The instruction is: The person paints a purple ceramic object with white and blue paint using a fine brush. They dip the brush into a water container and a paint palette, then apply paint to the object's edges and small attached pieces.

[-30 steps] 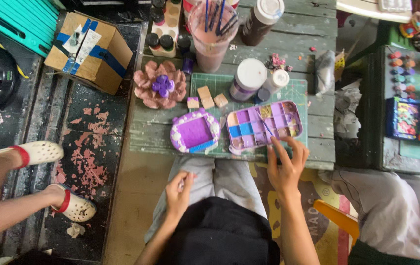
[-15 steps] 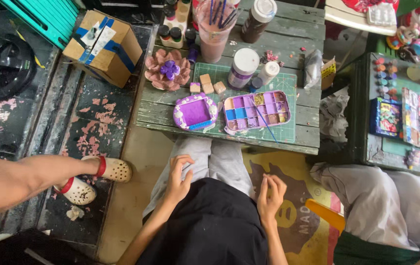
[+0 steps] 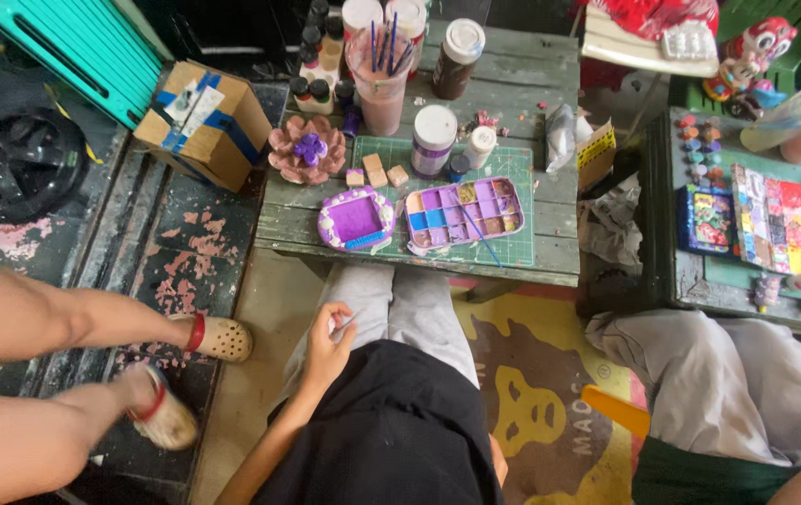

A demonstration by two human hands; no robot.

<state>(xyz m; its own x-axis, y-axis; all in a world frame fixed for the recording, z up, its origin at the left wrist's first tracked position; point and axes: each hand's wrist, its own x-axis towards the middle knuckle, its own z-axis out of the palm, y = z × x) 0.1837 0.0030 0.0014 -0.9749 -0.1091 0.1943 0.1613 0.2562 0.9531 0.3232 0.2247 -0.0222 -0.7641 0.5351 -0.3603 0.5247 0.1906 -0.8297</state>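
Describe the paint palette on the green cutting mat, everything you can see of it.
The paint palette is a flat rounded-rectangular tray, apparently plastic, divided into small square wells. Most wells hold purple or lilac paint, a few blue, some brownish. It lies on the green cutting mat at the table's near edge, right of a purple-painted frame-like piece. A thin blue brush rests slanted across it. No hand touches it.

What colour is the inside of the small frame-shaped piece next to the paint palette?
Purple, with a pale bumpy rim; the small frame piece shows best in the head view.
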